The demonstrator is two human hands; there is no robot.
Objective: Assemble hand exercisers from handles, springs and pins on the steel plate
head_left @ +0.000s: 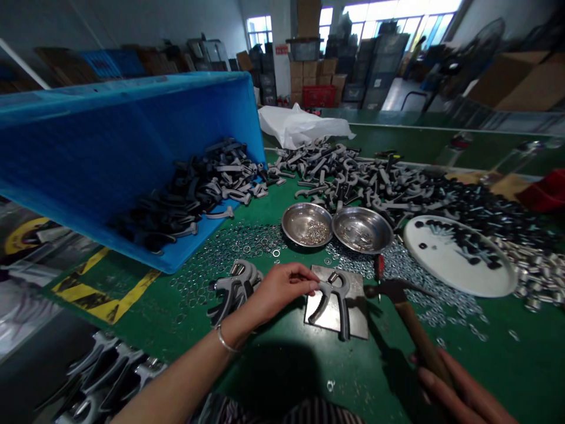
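Observation:
A grey and black hand grip strengthener point(339, 300) with a metal spring lies on a square steel plate point(356, 321). My left hand point(282, 288) pinches its upper left end between thumb and fingers; any small part in the pinch is hidden. In my right hand point(450, 386) is the wooden handle of a claw hammer point(408, 315). Its dark head hovers just right of the plate. Left of my left hand, several similar hand grips point(236, 288) stand together on the green table.
Two steel bowls point(304, 206) with small metal parts stand behind the plate. Loose rings point(207, 253) and nuts point(445, 309) are scattered around. A white tray point(436, 271) holds black-headed screws. A blue crate point(176, 106) lies tipped at left, spilling handles point(225, 182).

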